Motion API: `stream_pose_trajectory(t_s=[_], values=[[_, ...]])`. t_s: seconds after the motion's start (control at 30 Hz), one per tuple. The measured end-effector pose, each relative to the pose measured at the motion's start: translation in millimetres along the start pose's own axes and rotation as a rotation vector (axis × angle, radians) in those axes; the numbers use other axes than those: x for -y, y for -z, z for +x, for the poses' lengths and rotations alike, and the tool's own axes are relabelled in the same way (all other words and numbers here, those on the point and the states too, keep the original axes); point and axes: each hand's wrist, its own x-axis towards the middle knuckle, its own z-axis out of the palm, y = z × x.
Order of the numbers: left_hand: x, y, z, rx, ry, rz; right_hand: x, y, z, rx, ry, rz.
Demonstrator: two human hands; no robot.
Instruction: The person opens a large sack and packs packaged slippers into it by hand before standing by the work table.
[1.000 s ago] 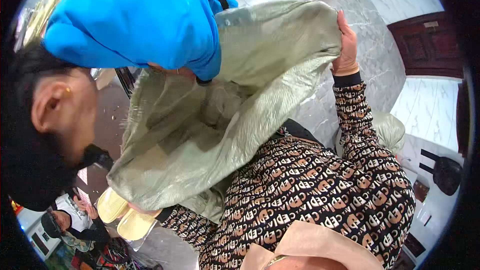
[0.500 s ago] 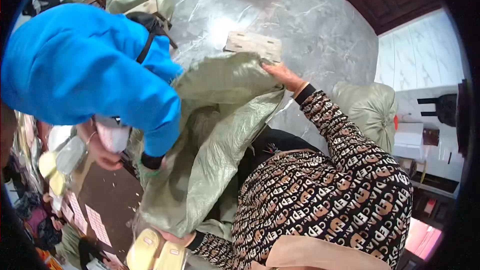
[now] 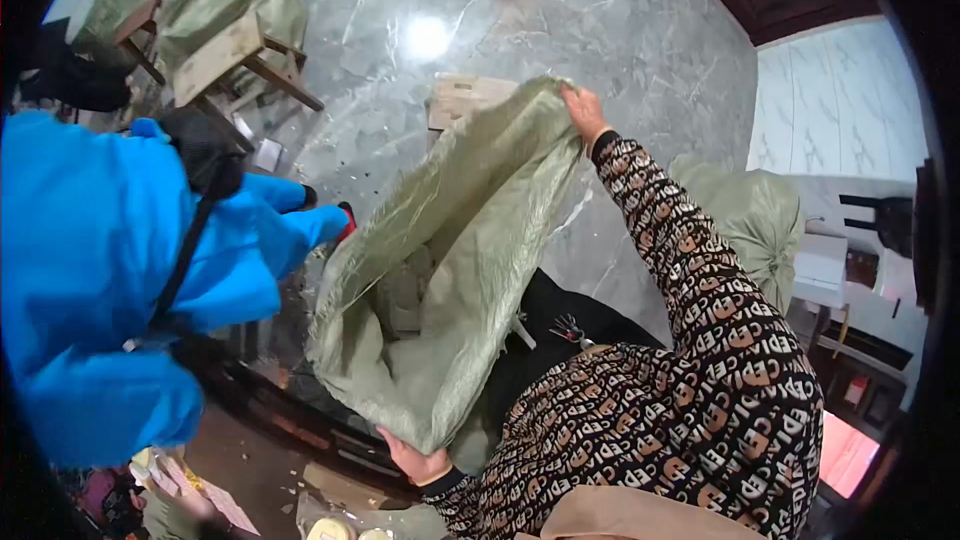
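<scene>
A large pale green woven sack (image 3: 500, 240) is spread with its mouth facing up and to the left. My right hand (image 3: 586, 112) grips the rim at the far end, fingers closed on the fabric. Down at the near corner, my left hand (image 3: 415, 458) is closed on the opposite part of the rim. The sack hangs between both hands in front of my dark trousers (image 3: 570, 310). Shadowed folds show inside; I cannot make out whether anything lies at the bottom. Below my left hand, yellow slippers (image 3: 332, 530) in clear plastic are partly cut off by the frame edge.
A person in blue (image 3: 90, 280) stands close on the left. Beyond are a wooden stool (image 3: 222, 58) and more green sacks (image 3: 262, 2). A low wooden piece (image 3: 465, 100) lies behind my sack. To the right sits a full, tied sack (image 3: 750, 225).
The person in blue has drawn an arm out of the sack mouth and moved away left. My right hand has raised the rim slightly, stretching the sack longer. The slippers now sit lower in view.
</scene>
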Motion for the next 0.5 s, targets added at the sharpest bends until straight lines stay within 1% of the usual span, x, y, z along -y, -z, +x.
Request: stream_pose_trajectory(t_s=[0.03, 0.1, 0.13, 0.2, 0.23, 0.27, 0.3, 0.33, 0.4, 0.5], values=[[13.5, -14.1, 8.5, 0.03, 0.096, -0.118, -13.4, -7.3, 21.4, 0.024, -0.015, -0.016], [46.3, -30.4, 17.6, 0.082, 0.262, -0.366, -51.8, -24.9, 51.8, 0.006, 0.111, -0.248], [57.4, -38.0, 25.7, 0.046, 0.267, -0.369, -65.2, -32.8, 60.9, 0.039, 0.1, -0.258], [76.2, -46.4, 37.1, 0.007, 0.3, -0.341, -52.7, -43.2, 75.0, 0.267, -0.098, -0.535], [84.2, -45.2, 43.5, -0.013, 0.314, -0.327, -71.2, -59.1, 81.5, 0.303, -0.1, -0.536], [89.9, -40.4, 47.8, -0.048, 0.308, -0.329, -92.8, -70.4, 90.8, 0.216, 0.015, -0.529], [92.0, -33.5, 46.3, 0.03, 0.252, -0.223, -104.0, -77.4, 87.8, 0.125, 0.127, -0.515], [94.0, -31.3, 48.2, 0.106, 0.2, -0.115, -115.2, -85.0, 92.3, 0.161, 0.122, -0.512], [98.5, -31.5, 47.5, 0.161, 0.148, -0.006, -114.8, -85.0, 102.0, 0.413, -0.119, -0.569], [95.4, -38.0, 54.0, -0.129, 0.25, -0.285, -143.8, -93.8, 113.4, 0.499, -0.078, -0.501]])
